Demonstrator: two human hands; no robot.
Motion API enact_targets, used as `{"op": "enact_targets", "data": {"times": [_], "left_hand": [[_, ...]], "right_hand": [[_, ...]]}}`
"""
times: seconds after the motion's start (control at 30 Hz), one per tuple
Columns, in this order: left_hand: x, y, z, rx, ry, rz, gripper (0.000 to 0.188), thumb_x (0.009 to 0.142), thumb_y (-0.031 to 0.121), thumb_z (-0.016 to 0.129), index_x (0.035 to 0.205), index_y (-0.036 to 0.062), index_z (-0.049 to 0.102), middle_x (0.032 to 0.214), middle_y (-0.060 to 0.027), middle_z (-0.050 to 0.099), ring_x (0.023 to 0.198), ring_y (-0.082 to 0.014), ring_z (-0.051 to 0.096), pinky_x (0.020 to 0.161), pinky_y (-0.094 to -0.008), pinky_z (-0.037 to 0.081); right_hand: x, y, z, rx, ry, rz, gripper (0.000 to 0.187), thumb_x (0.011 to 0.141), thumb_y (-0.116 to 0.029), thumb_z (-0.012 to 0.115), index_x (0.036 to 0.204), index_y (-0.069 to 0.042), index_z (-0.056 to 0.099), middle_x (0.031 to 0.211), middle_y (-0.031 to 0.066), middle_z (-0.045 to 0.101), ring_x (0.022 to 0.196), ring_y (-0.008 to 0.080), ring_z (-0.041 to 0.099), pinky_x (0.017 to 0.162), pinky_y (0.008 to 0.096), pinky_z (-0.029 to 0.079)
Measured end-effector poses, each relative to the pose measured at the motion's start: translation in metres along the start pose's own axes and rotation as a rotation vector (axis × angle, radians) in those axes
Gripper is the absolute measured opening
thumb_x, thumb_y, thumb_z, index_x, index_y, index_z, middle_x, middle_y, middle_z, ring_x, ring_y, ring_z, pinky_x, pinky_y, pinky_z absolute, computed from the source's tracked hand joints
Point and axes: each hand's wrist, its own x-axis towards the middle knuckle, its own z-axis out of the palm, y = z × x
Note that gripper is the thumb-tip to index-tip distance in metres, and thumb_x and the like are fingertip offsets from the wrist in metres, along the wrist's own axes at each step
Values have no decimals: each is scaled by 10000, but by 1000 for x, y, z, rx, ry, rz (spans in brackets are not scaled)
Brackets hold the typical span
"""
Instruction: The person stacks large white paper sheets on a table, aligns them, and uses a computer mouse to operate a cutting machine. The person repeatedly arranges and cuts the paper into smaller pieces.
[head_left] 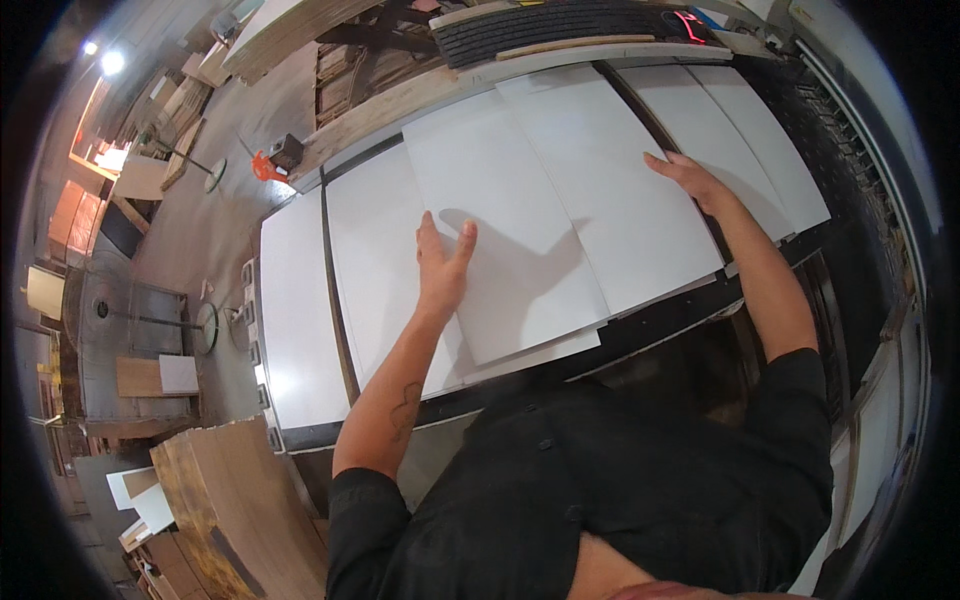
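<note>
White panels (620, 200) lie flat in a row on a black bench (690, 308), two of them between the grips. The left grip (440, 272), thumb and fingers spread wide, is at the near panel's left edge; the right grip (690, 180), fingers also apart, is at its neighbour's right edge. I can't tell from here whether either presses down. Just right of the right grip runs a dark gap (641, 112), with more panels past it. Ahead and left of the left grip stretches a pale wooden beam (390, 104); well behind it, farther left, stands a wood-brown stack (235, 500).
</note>
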Motion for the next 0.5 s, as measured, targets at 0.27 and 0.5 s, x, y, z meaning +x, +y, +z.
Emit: {"op": "enact_targets", "data": {"times": [0.27, 0.5], "left_hand": [[0, 55, 19, 41, -4, 254, 1120, 939, 645, 715, 1614, -129, 269, 1617, -350, 402, 1505, -489, 399, 1245, -472, 331], [7, 118, 104, -203, -355, -131, 1214, 867, 678, 744, 1631, -113, 229, 1518, -422, 461, 1400, -472, 536, 1137, -478, 475]], "right_hand": [[12, -10, 1, -522, 313, -219, 856, 871, -652, 770, 1259, 102, 651, 1191, 262, 678, 1072, 296, 669, 895, 392, 540], [-8, -26, 12, -617, 369, -223, 699, 881, -624, 770, 973, 66, 712, 835, 177, 683, 787, 282, 665, 723, 428, 524]]}}
